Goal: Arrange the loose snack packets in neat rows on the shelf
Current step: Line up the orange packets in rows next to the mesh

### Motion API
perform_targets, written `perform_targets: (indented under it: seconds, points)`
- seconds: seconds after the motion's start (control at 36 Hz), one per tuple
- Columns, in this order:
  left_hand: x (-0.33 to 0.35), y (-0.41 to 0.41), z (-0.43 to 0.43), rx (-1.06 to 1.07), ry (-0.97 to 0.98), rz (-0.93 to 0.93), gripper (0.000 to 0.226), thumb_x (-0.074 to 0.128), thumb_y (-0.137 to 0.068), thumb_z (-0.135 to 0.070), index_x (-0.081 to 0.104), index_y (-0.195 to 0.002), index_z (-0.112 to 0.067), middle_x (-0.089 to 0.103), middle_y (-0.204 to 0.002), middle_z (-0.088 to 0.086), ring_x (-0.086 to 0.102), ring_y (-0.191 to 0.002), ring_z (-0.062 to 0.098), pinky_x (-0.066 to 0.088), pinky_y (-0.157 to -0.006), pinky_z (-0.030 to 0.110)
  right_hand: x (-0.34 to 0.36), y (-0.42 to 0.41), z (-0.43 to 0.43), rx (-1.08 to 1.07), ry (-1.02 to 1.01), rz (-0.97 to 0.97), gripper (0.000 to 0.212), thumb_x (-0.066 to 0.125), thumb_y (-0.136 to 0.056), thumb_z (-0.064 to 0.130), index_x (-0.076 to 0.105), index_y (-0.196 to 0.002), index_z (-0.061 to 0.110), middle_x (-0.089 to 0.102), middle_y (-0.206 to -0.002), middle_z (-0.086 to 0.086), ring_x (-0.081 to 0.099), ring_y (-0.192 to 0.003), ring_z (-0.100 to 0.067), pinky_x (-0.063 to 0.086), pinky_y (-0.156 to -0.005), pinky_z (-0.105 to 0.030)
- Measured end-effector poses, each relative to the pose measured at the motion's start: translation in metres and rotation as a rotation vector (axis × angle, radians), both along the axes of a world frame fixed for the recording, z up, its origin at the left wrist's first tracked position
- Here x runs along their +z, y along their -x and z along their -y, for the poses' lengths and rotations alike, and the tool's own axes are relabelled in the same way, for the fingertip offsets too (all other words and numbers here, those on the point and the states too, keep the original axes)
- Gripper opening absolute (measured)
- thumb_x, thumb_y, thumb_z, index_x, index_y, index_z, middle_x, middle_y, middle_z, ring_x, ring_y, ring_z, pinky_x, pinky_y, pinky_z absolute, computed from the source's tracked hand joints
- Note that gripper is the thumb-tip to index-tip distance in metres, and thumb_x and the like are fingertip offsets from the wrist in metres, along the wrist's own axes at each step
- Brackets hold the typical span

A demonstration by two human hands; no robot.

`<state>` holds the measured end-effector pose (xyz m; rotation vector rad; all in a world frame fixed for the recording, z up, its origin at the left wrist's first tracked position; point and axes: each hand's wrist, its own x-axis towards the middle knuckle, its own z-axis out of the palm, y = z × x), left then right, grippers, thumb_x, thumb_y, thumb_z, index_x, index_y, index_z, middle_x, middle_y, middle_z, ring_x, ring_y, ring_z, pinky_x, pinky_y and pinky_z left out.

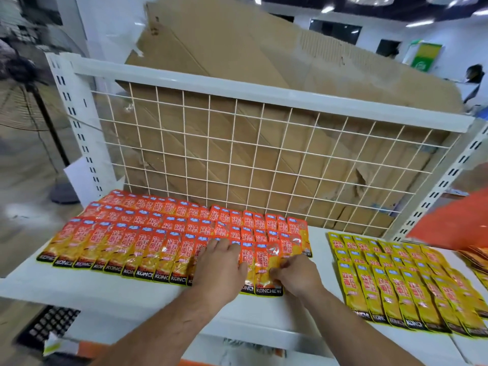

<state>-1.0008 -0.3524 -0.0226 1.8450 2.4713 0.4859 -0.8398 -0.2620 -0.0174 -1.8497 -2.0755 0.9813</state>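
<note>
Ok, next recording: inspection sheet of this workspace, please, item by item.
surface: white metal shelf.
job's things: orange-red foil snack packets in three overlapping rows at left; yellow foil snack packets in rows at right.
clutter: blurred orange pack at right edge.
grippers: left hand flat on front-row packets; right hand pinches the end packet.
cables: nothing seen.
surroundings: white wire grid, brown cardboard sheets behind it; black fan at left.

The white shelf [105, 291] carried orange snack packets [132, 239] on its left half, laid flat in three overlapping rows. Yellow snack packets [396, 283] lay in similar overlapping rows on the right half, set apart from the orange ones by a bare strip of shelf.
</note>
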Motion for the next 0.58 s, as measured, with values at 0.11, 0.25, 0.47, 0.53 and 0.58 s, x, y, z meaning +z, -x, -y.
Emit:
perform_targets:
  seconds: [0.11,0.25,0.47,0.53,0.58]
  points:
    - [-0.001,0.004,0.001,-0.015,0.011,0.005,0.044,0.042,-0.096,-0.05,0.051,-0.134,-0.029,0.05,-0.133,-0.007,0.039,-0.124,0.018,0.034,-0.103,0.034,-0.001,0.003,0.0,-0.012,-0.038,0.076,0.025,0.075,-0.074,0.035,0.068,-0.067,0.012,0.065,-0.065,0.006,0.061,-0.061,-0.009,0.037,-0.048,-0.021]
    - [-0.003,0.007,0.001,-0.028,0.04,-0.001,0.046,0.04,-0.097,-0.05,0.049,-0.136,-0.028,0.048,-0.135,-0.007,0.036,-0.127,0.02,0.033,-0.106,0.036,-0.007,0.006,-0.001,-0.022,-0.092,0.125,0.031,0.073,-0.072,0.042,0.062,-0.066,0.014,0.065,-0.067,0.005,0.066,-0.067,-0.017,0.047,-0.058,-0.024]
    - [0.001,0.0,0.001,-0.094,0.038,0.011,0.045,0.04,-0.097,-0.048,0.049,-0.136,-0.028,0.048,-0.135,-0.008,0.035,-0.127,0.017,0.028,-0.106,0.036,-0.005,0.005,0.007,0.005,-0.191,0.221,0.031,0.067,-0.076,0.047,0.054,-0.07,0.019,0.062,-0.073,0.006,0.062,-0.072,-0.02,0.044,-0.06,-0.026]
    - [0.001,-0.004,0.0,-0.13,0.043,0.019,0.047,0.041,-0.096,-0.048,0.046,-0.139,-0.029,0.046,-0.139,-0.009,0.032,-0.132,0.017,0.025,-0.109,0.036,-0.004,0.002,0.011,0.019,-0.23,0.235,0.031,0.063,-0.079,0.05,0.055,-0.075,0.02,0.061,-0.076,0.006,0.064,-0.078,-0.021,0.046,-0.063,-0.028]
    - [-0.001,-0.008,-0.003,-0.167,0.047,0.0,0.049,0.041,-0.093,-0.05,0.045,-0.139,-0.031,0.046,-0.139,-0.011,0.031,-0.134,0.019,0.023,-0.11,0.035,-0.003,-0.004,0.016,0.033,-0.288,0.241,0.031,0.06,-0.081,0.052,0.06,-0.083,0.021,0.065,-0.083,0.005,0.064,-0.085,-0.023,0.046,-0.065,-0.03]
